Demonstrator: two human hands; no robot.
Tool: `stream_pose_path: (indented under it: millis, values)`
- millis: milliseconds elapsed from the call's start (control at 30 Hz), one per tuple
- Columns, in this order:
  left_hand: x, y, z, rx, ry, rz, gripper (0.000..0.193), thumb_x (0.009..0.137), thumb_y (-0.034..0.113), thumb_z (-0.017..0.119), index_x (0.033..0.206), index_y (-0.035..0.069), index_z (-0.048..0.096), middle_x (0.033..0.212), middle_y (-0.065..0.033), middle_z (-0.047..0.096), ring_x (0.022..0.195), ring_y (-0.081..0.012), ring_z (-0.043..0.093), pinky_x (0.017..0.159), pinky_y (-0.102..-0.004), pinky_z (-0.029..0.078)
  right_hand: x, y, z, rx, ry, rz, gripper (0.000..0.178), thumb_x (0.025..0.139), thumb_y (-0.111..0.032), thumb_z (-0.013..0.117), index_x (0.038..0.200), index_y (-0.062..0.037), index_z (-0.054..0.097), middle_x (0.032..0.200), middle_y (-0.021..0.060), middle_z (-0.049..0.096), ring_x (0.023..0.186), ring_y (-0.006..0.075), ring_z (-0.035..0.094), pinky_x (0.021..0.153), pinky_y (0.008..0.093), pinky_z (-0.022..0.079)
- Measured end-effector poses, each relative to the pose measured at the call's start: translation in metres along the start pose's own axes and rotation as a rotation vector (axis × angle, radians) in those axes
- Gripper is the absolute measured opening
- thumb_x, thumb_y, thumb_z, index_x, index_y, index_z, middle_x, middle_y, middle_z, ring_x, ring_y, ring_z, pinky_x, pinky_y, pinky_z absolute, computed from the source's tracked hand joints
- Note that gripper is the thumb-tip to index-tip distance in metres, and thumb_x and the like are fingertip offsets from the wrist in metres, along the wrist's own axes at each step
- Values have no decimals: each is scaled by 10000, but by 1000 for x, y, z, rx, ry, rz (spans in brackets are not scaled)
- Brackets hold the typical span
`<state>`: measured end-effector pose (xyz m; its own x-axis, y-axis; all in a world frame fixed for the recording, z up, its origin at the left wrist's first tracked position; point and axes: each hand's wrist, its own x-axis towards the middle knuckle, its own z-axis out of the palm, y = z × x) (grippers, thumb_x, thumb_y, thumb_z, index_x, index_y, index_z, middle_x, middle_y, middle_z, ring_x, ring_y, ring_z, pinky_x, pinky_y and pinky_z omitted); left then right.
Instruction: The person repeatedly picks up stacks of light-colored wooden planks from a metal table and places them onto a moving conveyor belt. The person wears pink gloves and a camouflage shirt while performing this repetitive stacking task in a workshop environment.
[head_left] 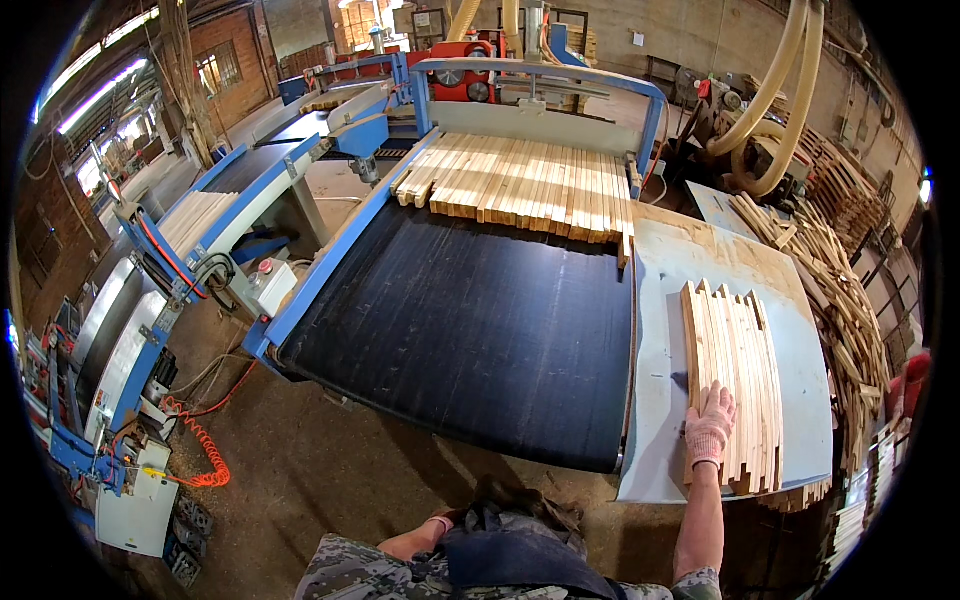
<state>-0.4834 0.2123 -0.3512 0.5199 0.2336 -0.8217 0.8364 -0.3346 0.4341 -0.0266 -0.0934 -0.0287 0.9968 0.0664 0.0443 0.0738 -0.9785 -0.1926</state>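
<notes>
Right hand (709, 425), in a knitted work glove, lies flat and spread on the near left part of a stack of short wooden slats (735, 385). The fingers press down on the slat faces and are not closed around anything. Left hand (437, 523) is drawn back against the body at the waist, mostly hidden by the dark apron; cannot tell whether it is open or closed, and nothing shows in it.

Taking the slat stack as the reference: it stands on edge on a pale blue-grey surface (660, 400), with its far ends uneven and stepped. Directly left of the stack, touching the edge of that surface, runs a wide black conveyor belt (470, 320). Beyond the stack, at the belt's far end, a row of similar slats (525, 185) lies side by side just out of the blue-framed machine (540, 90). Right of the stack, off the surface, is a loose heap of offcut strips (850, 310). Far left of the stack stand a second blue machine line (200, 240) and a coiled orange cable (205, 455) on the floor.

Judgement: the step in hand appears to be squaring and steadying the gathered slats. The next move would call for bringing the left hand across to the stack's other side, so the bundle can be clamped from both flanks without the stepped ends sliding further.
</notes>
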Motion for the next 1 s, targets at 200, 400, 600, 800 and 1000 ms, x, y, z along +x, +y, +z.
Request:
stream_pose_path:
  millis: [200,400,600,800,1000]
  values:
    - [40,-31,17,-41,22,-81,566,1093,547,480,1424,158,725,1440,-99,713,1280,-309,673,1045,-433,515,0,-2,1,10,-2,-10,860,930,-185,759,1693,-155,363,1738,152,362,1617,343,307,1324,465,312]
    - [46,-35,21,-12,20,-92,633,1052,624,504,1408,153,731,1430,-104,718,1267,-315,683,1042,-442,517,-1,-2,-1,-10,-9,10,855,939,-196,767,1691,-151,363,1732,159,369,1611,344,317,1322,459,314]
    - [79,-64,41,-64,58,-18,665,1028,657,496,1409,163,726,1450,-102,707,1309,-318,661,1057,-456,505,1,0,6,1,4,-15,852,936,-227,775,1680,-120,374,1717,188,386,1599,365,334,1319,455,306]
    - [82,-67,44,-61,55,26,603,1055,566,479,1437,156,699,1479,-97,685,1330,-314,639,1069,-452,497,0,1,4,11,18,-27,853,936,-225,777,1680,-115,375,1712,189,394,1597,369,335,1321,454,298]
    - [63,-52,32,150,7,152,445,1157,278,428,1529,121,617,1552,-90,624,1372,-306,590,1105,-428,481,1,3,5,-22,20,-24,851,940,-238,775,1681,-117,376,1710,181,399,1600,362,331,1324,448,291]
